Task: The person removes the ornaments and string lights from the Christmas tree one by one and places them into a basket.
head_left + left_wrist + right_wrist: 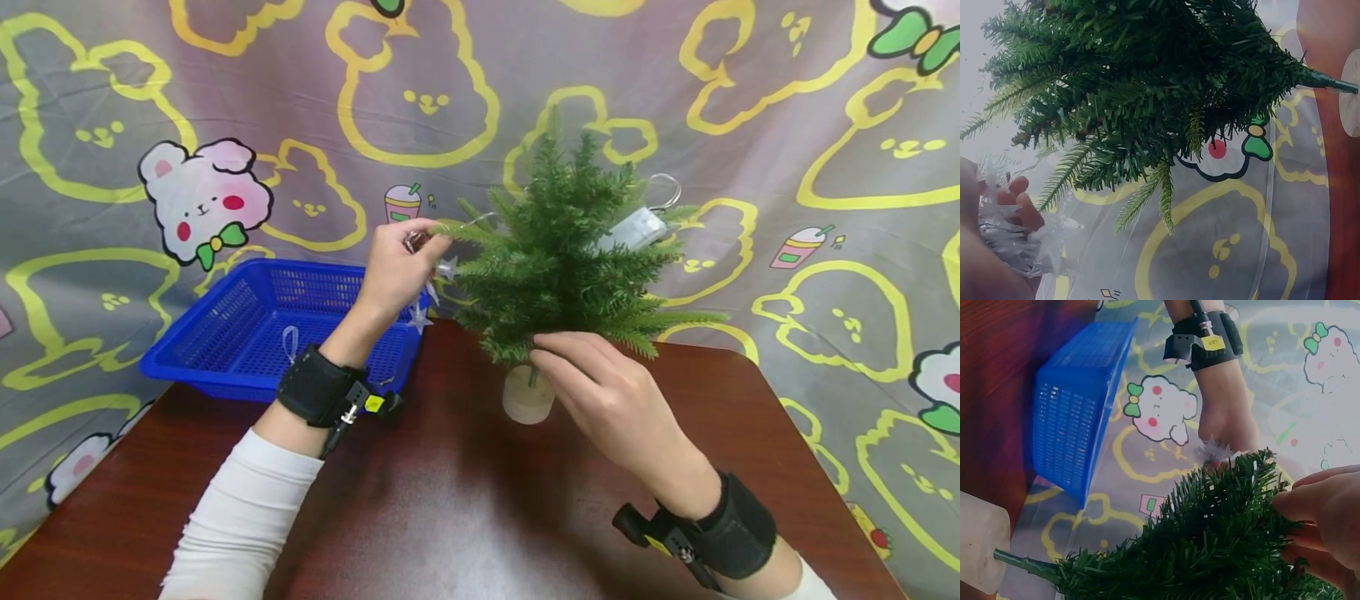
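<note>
A small artificial Christmas tree (555, 258) stands upright on a pale round base (527, 395). At its left, my left hand (399, 271) grips a bundled string of star lights (419, 317); clear stars hang below the fingers, and a thin wire runs to the branches. The bundle (1010, 234) looks blurred in the left wrist view. My right hand (607, 400) touches the lower front branches with its fingers loosely extended; its thumb is hidden. In the right wrist view, those fingertips (1288, 503) rest at the branch tips. A whitish battery box (636, 230) sits among the right-hand branches.
To the left on the brown table (450, 517) is a blue perforated basket (225, 312), with a small clear loop (291, 342) inside it. A wire loop (666, 190) sticks up above the battery box. A patterned cloth (270, 75) hangs close behind the table.
</note>
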The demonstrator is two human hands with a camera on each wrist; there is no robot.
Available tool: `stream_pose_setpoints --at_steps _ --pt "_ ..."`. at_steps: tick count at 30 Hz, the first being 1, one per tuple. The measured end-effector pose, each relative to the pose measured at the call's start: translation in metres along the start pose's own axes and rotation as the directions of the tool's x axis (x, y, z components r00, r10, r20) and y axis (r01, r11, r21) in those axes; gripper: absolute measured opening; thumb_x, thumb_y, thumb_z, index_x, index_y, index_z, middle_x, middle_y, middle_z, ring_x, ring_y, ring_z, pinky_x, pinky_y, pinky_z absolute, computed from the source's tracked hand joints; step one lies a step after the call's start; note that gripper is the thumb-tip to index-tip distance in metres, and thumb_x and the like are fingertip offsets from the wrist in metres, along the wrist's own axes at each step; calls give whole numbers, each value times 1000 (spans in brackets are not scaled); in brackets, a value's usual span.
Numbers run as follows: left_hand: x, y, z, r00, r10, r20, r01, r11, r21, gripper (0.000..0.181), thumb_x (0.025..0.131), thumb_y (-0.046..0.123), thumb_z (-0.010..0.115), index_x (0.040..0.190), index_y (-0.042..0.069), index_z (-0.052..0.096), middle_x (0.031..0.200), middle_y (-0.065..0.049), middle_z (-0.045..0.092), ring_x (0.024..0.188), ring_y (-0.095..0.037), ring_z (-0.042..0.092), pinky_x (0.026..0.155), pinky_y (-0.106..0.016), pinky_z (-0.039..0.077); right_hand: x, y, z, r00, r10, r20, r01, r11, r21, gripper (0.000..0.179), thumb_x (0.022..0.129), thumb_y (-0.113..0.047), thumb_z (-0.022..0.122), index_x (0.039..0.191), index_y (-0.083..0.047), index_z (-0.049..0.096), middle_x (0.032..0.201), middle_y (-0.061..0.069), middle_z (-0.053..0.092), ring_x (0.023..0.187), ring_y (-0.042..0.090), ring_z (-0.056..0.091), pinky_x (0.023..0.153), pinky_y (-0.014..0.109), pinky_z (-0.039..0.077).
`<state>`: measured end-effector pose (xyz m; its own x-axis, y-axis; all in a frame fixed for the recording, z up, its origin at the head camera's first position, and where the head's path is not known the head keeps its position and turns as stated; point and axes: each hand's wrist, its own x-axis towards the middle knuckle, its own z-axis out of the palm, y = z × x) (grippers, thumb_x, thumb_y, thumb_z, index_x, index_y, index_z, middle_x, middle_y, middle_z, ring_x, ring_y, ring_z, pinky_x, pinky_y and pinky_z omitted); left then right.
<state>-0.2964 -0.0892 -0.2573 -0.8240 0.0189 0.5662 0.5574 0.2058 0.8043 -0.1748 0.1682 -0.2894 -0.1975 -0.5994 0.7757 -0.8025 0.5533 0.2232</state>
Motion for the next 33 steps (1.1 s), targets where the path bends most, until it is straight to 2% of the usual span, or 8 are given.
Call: stream_pose_setpoints --at_steps 3,4,10,15,19,22,27,33 --pt "-1 0 0 1000 15 -3 -15 1000 3 19 91 13 68 104 2 75 56 7 44 48 -7 38 47 -21 34 -1 -1 -1 1000 -12 -24 12 1000 -7 24 103 -13 51 105 -3 72 112 12 70 102 26 67 82 37 57" --pt "-1 0 0 1000 20 -7 -20 1000 7 19 91 15 69 105 3 75 58 9 46 48 -6 36 47 -21 32 -2 -1 -1 999 -14 -31 14 1000 -10 23 102 -13 52 104 -3 72 110 11 71 101 25 67 81 37 57" --pt "-1 2 0 997 63 -54 -60 997 51 26 91 29 72 96 4 77 76 9 65 56 -5 44 55 -21 37 -6 0 -5 998 -11 -60 10 1000 -7 22 101 -11 52 100 -2 73 107 11 71 97 25 68 80 35 57" --pt "-1 2 -1 992 80 -96 -73 995 73 27 88 31 73 78 7 65 86 2 58 61 -7 44 59 -23 40 -11 4 -9 997 -1 -80 0 1000 -13 25 100 -8 50 98 0 73 105 12 72 94 26 68 80 36 56" --pt "-1 2 -2 990 92 -103 -86 995 59 38 83 27 78 72 14 45 83 4 43 64 -8 41 59 -23 37 -17 8 -13 996 26 -81 -28 999 -25 26 100 -9 49 96 0 73 103 12 72 93 26 68 81 36 55" --pt "0 2 -3 988 104 -115 -102 994 25 44 83 23 79 69 15 38 72 6 37 57 -7 35 53 -22 32 -20 12 -15 995 48 -84 -51 998 -27 27 101 -10 49 95 0 74 103 12 72 92 26 68 79 35 54" --pt "1 3 -4 976 117 -185 -133 988 -75 36 88 20 73 65 18 45 58 10 36 49 -4 31 48 -21 27 -23 17 -17 992 60 -113 -63 998 -26 26 99 -9 51 92 0 74 101 12 73 90 27 69 78 35 54" --pt "3 5 -6 956 120 -269 -157 981 -117 32 92 17 69 65 21 52 58 11 45 51 -5 38 48 -20 30 -26 21 -19 985 70 -156 -75 997 -29 26 98 -8 51 89 1 74 99 13 73 88 28 69 78 36 52"
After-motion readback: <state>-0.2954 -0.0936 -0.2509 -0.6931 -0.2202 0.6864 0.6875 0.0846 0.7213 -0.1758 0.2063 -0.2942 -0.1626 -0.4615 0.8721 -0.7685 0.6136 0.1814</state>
